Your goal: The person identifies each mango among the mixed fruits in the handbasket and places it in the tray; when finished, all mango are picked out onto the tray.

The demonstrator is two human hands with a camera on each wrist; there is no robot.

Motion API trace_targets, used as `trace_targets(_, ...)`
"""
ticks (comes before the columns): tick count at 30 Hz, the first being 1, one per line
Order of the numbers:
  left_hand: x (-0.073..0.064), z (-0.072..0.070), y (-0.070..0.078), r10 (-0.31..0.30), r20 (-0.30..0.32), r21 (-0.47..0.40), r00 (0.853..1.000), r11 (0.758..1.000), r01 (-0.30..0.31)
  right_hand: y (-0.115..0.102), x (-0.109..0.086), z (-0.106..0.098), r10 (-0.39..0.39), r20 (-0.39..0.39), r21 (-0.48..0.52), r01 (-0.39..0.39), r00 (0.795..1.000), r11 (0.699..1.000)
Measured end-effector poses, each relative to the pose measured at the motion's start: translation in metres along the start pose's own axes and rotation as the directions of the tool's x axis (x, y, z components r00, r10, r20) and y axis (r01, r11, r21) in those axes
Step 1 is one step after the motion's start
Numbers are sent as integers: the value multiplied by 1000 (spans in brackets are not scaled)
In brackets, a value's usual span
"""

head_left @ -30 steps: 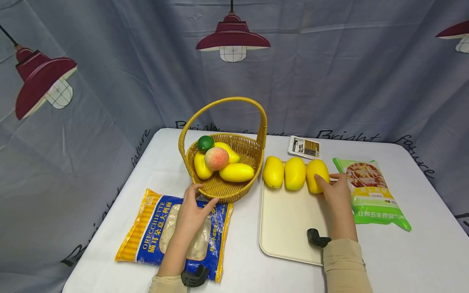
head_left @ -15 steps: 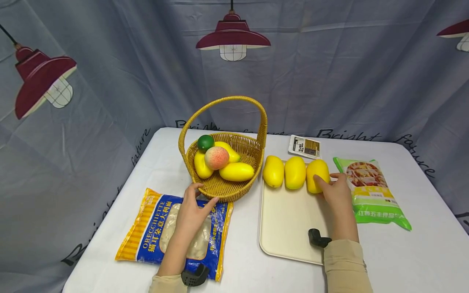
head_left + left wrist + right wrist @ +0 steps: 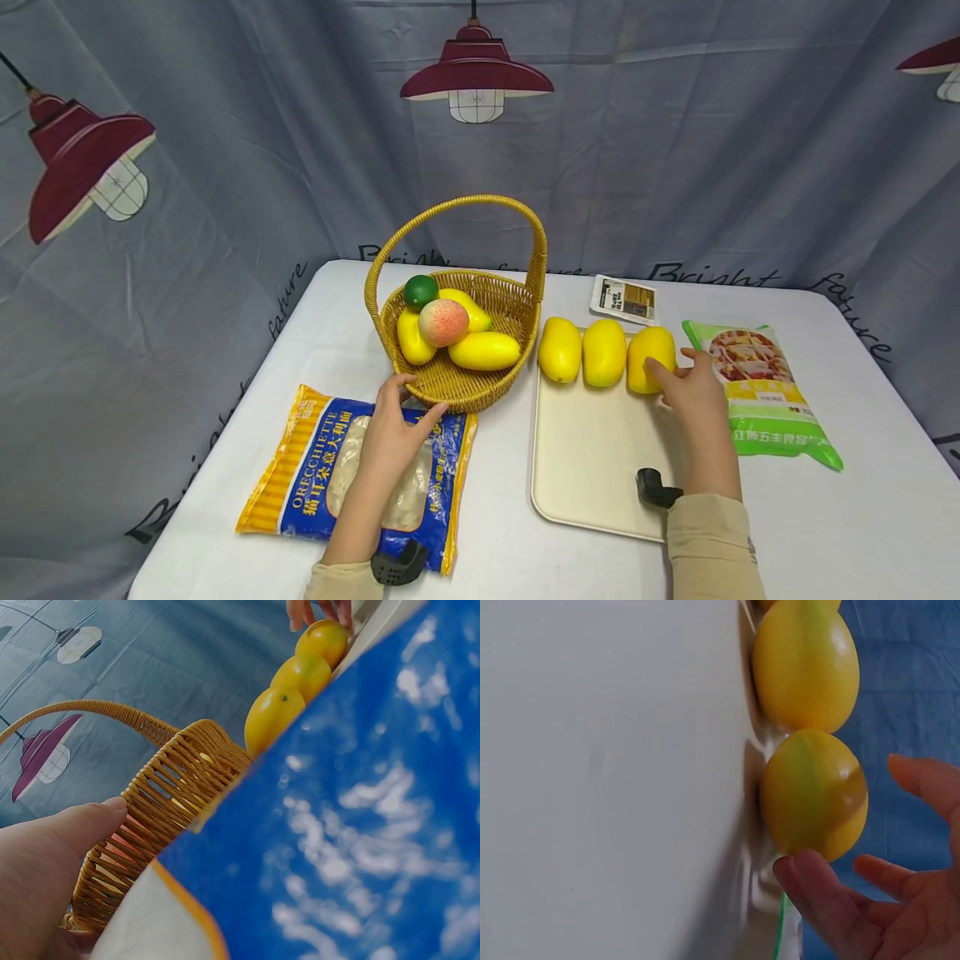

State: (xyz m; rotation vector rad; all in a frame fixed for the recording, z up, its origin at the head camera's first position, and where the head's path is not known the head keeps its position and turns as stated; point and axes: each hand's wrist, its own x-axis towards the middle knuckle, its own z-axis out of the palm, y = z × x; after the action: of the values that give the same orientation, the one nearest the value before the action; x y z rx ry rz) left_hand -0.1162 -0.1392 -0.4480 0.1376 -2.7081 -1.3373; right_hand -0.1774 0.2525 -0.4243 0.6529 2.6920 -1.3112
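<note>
Right hand (image 3: 693,396): fingers spread and loose, no grasp. In the right wrist view there's a clear gap between the upper fingertip and the smooth plump yellow oval fruit (image 3: 649,343); lower fingertips sit right at the fruit's edge, contact can't tell. In the head view the thumb overlaps its near side.

Left hand (image 3: 393,437): thumb and fingers wide apart at the near rim of a golden-brown woven wicker basket (image 3: 431,387); one digit looks to be against the weave. Not clenched.

Edges: basket's arched handle (image 3: 537,267) stands beyond the left fingers. Blue-and-yellow plastic pasta bag (image 3: 307,475) lies under the left hand. Flat cream rectangular tray (image 3: 588,467) runs from the right fingers back toward the wrist; its right edge is partly hidden by the forearm. Green-and-white plastic food bag (image 3: 765,392) is just right of the right fingers, tight on that side. Small white packet with brown label (image 3: 624,300) is past the fingertips, beyond the tray.

Fruit at the right fingers lies at the tray's far end, long axis pointing away from the person. Greenish streak, shaded patch on the finger side. Two matching yellow oval fruits (image 3: 603,353) sit left of it in a row.
</note>
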Motion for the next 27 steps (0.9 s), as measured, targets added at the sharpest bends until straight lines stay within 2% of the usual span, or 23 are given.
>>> trace_targets(9,0,-1,1,6,-9,-3,1000,1000,-6,-15,-7,-10,-59,-89,-42,56,994,998)
trace_targets(15,0,-1,2,12,-10,-9,1000,1000,-12,-30,-16,-10,-106,-104,-17,104,989,994)
trace_targets(18,0,-1,2,9,-9,-10,1000,1000,-9,-40,-23,-8,-160,-88,44,165,983,985)
trace_targets(22,-1,-1,1,7,-8,-7,1000,1000,-7,-56,-32,0,-246,-39,145,249,969,958)
trace_targets(27,-1,-1,1,11,-7,-11,1000,1000,-11,-77,-35,13,-362,42,221,345,931,912)
